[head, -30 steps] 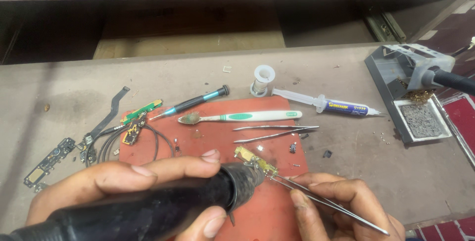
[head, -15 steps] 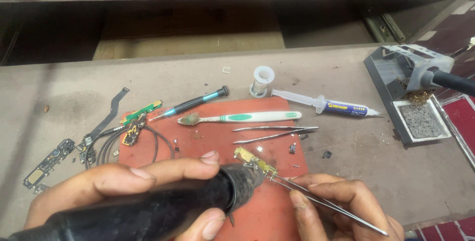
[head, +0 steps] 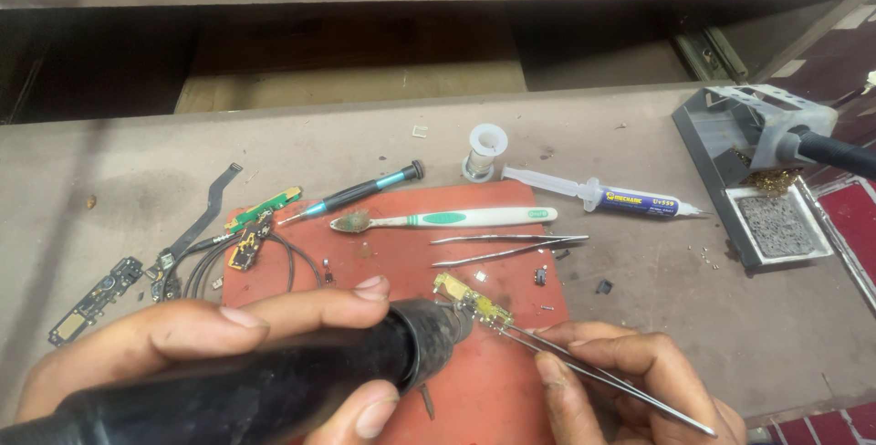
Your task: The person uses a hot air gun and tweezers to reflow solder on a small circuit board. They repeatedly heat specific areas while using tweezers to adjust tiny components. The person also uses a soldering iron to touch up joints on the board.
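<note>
Where the desk's near edge runs, both hands work over the red mat:
Left hand: the left hand (head: 210, 335) has its fingers wrapped tight round a black hot-air handpiece (head: 274, 390), whose nozzle end touches the small board.
Right hand: the right hand (head: 620, 376) has fingers pinched together on one pair of fine tweezers (head: 593, 376), tips gripping the board.
Small board: one gold-coloured circuit strip (head: 470, 297), lying on the red mat (head: 493, 390) near its near right part, between nozzle and tweezer tips.
In the way: the handpiece and left hand hide the mat's near left corner.
Mat middle: a second, idle pair of tweezers (head: 511, 246) lies just beyond the board; a few tiny dark parts sit to its right.
Mat far edge: one white and green toothbrush (head: 447, 219); one precision screwdriver (head: 360, 191) with a teal band, lying partly off the mat.
Mat left edge: one green board with black cables (head: 260, 226).
Desk left edge: one dark flex board (head: 96, 290), well apart from the hands.
Desk far side: one solder spool (head: 484, 148); one flux syringe (head: 607, 197) just beside it.
Desk right edge: one grey soldering stand (head: 757, 180) with an iron resting in it.
</note>
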